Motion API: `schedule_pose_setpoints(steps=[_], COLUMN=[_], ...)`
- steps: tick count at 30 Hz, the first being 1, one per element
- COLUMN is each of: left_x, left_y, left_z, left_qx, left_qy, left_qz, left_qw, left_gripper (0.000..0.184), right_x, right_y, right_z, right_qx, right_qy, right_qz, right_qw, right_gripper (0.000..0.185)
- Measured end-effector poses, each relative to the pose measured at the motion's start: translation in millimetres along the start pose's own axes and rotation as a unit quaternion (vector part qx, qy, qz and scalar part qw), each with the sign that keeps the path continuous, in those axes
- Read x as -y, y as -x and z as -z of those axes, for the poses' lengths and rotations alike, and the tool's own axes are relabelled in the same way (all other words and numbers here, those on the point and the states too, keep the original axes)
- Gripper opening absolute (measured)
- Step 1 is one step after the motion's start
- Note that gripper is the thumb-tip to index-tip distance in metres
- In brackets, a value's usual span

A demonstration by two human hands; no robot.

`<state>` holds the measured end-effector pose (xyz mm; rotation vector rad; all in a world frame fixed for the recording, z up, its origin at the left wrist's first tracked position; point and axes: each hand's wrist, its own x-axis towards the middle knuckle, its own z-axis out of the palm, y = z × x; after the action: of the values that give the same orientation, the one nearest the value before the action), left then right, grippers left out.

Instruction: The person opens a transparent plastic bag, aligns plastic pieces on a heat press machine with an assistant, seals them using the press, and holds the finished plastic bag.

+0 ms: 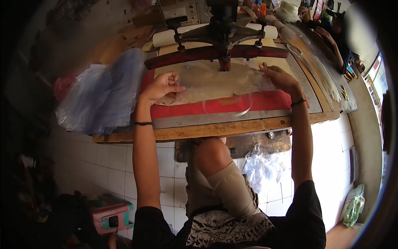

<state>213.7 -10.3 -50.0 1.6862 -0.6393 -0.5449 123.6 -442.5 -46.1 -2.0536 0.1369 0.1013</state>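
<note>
My left hand (163, 87) pinches the near-left corner of a clear plastic sheet (226, 92) between thumb and fingers. At the sheet's right side, my right hand (282, 79) is closed with thumb and fingertips together on its edge. The see-through sheet spreads over a tan board (199, 74) with a red border (269, 100); its exact outline is hard to make out. A curved clear edge (250, 106) hangs over the red strip. Just beyond my hands, the dark red bar (186, 57) of a press crosses above the board.
The press's black head (224, 29) stands at the back centre. A pile of clear plastic sheets (101, 93) hangs over the table's left end. The wooden table edge (215, 130) runs in front of my knee. Another person's arm (331, 43) is at the far right. A stool (111, 216) stands lower left.
</note>
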Motion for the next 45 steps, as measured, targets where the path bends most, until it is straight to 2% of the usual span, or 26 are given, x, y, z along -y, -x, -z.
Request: schedule_pose_setpoints(steps=[2, 4, 7, 8, 12, 15, 16, 19, 21, 22, 28, 31, 34, 37, 39, 43, 45], left_x=[1.2, 3.7, -0.5, 0.3, 2.5, 5.0, 3.2, 0.1, 0.9, -0.1, 4.7, -1.5, -9.9, -5.8, -3.2, 2.8, 8.4], left_y=[0.6, 1.4, 2.2, 3.8, 2.4, 1.4, 1.4, 3.9, 2.4, 2.5, 6.6, 9.1, 13.0, 10.5, 8.0, 4.2, 0.9], left_z=[-0.7, 3.0, 5.7, 6.1, 11.1, 12.6, 10.7, 4.5, 1.7, 2.4, 7.6, 2.8, -9.5, -15.9, -18.3, -14.2, -8.2], left_qx=[-0.013, 0.011, 0.006, -0.001, 0.006, -0.008, -0.028, -0.091, -0.132, -0.114, -0.016, -0.006, -0.039, -0.057, -0.058, -0.040, -0.039], left_qy=[0.028, 0.087, 0.124, 0.129, 0.102, 0.134, 0.140, 0.157, 0.167, 0.162, 0.120, 0.121, 0.135, 0.110, 0.093, 0.092, 0.101], left_qz=[0.003, 0.004, 0.008, 0.015, 0.030, 0.029, 0.030, 0.026, 0.018, 0.023, 0.023, 0.023, 0.031, 0.019, 0.002, -0.005, -0.010], left_qw=[1.000, 0.996, 0.992, 0.992, 0.994, 0.991, 0.989, 0.983, 0.977, 0.980, 0.992, 0.992, 0.990, 0.992, 0.994, 0.995, 0.994], left_gripper=[0.030, 0.029, 0.027, 0.027, 0.027, 0.024, 0.024, 0.021, 0.021, 0.018, 0.008, 0.008, 0.012, 0.017, 0.020, 0.018, 0.016], right_x=[-6.2, 24.9, 42.0, 40.5, 40.1, 26.0, 26.3, 45.4, 39.9, 36.2, 22.1, 19.7, 6.5, 5.3, 13.7, 35.2, 13.2], right_y=[2.9, 24.5, 36.7, 33.5, 40.0, 28.2, 19.5, 34.7, 28.6, 25.7, 29.7, 36.0, 27.6, 22.0, 23.5, 24.2, -1.2], right_z=[-3.4, -23.4, -45.2, -52.5, -73.3, -80.3, -77.1, -92.0, -92.9, -94.2, -97.3, -99.7, -94.9, -95.2, -89.8, -86.9, -90.0], right_qx=[0.031, 0.075, 0.042, 0.071, 0.022, 0.072, 0.191, 0.046, 0.050, 0.052, 0.014, -0.052, 0.007, 0.000, 0.021, 0.019, 0.045], right_qy=[-0.112, -0.264, -0.376, -0.492, -0.520, -0.580, -0.686, -0.539, -0.572, -0.589, -0.567, -0.527, -0.538, -0.531, -0.562, -0.576, -0.571], right_qz=[0.012, 0.021, 0.008, 0.004, 0.040, 0.076, 0.013, 0.083, 0.079, 0.077, 0.071, 0.055, 0.074, 0.070, 0.049, 0.009, 0.053], right_qw=[0.993, 0.961, 0.926, 0.868, 0.853, 0.808, 0.702, 0.837, 0.815, 0.803, 0.821, 0.847, 0.840, 0.845, 0.826, 0.817, 0.818], right_gripper=[0.068, 0.069, 0.068, 0.071, 0.077, 0.064, 0.049, 0.042, 0.032, 0.029, 0.042, 0.046, 0.045, 0.042, 0.045, 0.049, 0.054])
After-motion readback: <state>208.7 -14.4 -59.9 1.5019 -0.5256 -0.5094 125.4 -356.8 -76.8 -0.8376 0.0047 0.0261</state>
